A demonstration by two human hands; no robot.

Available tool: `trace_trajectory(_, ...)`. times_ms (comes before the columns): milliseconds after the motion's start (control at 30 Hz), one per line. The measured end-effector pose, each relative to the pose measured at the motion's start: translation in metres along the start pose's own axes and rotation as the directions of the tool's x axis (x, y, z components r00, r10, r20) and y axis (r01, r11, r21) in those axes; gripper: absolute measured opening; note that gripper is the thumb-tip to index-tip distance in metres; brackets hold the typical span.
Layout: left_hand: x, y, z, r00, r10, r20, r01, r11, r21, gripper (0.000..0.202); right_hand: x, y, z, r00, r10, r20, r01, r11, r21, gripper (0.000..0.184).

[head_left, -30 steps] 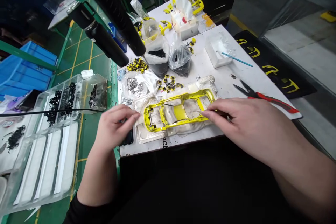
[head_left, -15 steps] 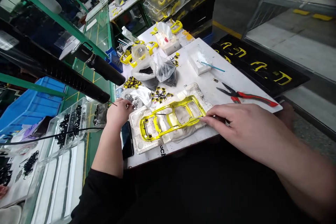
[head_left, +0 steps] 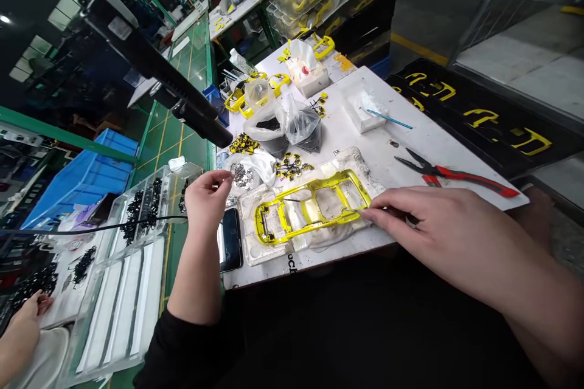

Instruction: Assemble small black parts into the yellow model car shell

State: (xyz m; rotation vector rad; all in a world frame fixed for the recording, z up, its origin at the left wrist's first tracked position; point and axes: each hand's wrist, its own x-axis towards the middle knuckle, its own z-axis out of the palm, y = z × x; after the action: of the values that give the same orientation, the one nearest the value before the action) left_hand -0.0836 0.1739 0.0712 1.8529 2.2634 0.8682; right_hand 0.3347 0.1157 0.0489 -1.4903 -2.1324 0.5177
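Note:
A yellow model car body [head_left: 312,209] lies upside down in a white foam cradle [head_left: 255,246] near the front edge of the white table [head_left: 429,134]. My right hand [head_left: 426,222] rests at the body's right end, fingers closed on a thin pointed tool whose tip touches the yellow frame. My left hand [head_left: 205,197] is raised at the table's left edge, fingertips pinched beside a pile of small silver parts [head_left: 241,175]. What they pinch is too small to make out. A black phone [head_left: 230,246] lies just below that hand.
Red-handled pliers [head_left: 451,175] lie right of the car body. Bags of dark parts [head_left: 283,124] and small yellow-black pieces [head_left: 292,165] sit behind it. Clear trays of black parts [head_left: 141,213] stand to the left. Another person's hand [head_left: 25,322] shows at bottom left.
My left hand moved from beside the foam cradle up and left to the silver parts pile. The view tilted upward. My right hand stayed at the car body's right end.

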Motion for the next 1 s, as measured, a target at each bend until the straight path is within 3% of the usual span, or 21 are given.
trace_trajectory(67, -0.020, 0.014, -0.003, 1.000, 0.013, -0.005, -0.014, 0.990, -0.138, 0.030, 0.001, -0.003, 0.000, 1.000, -0.021, 0.002, 0.020, 0.999, 0.042, 0.023)
trace_trajectory(167, -0.054, 0.040, -0.005, 0.999, 0.041, 0.014, -0.030, 0.887, -0.461, 0.020, 0.003, -0.014, 0.001, 0.998, -0.054, 0.022, 0.051, 0.990, 0.130, 0.023)
trace_trajectory(233, -0.074, 0.056, -0.005, 0.995, 0.067, 0.077, -0.013, 0.834, -0.551, 0.016, 0.005, -0.023, 0.002, 0.996, -0.089, 0.028, 0.082, 0.977, 0.195, 0.021)
trace_trajectory(367, -0.098, 0.076, -0.005, 0.980, 0.098, 0.171, 0.035, 0.769, -0.639, 0.026, 0.009, -0.041, 0.004, 0.985, -0.172, 0.020, 0.161, 0.952, 0.260, 0.017)
trace_trajectory(600, -0.112, 0.075, -0.007, 0.972, 0.115, 0.207, 0.041, 0.781, -0.623, 0.012, 0.014, -0.061, 0.007, 0.975, -0.221, 0.005, 0.210, 0.932, 0.296, 0.016)
trace_trajectory(833, -0.114, 0.074, -0.001, 0.977, 0.095, 0.189, 0.067, 0.707, -0.704, 0.020, 0.017, -0.069, 0.008, 0.974, -0.224, -0.025, 0.222, 0.936, 0.272, 0.015)
trace_trajectory(1000, -0.116, 0.069, -0.001, 0.980, 0.065, 0.186, 0.083, 0.717, -0.692, 0.012, 0.020, -0.073, 0.008, 0.973, -0.228, -0.023, 0.225, 0.937, 0.268, 0.011)
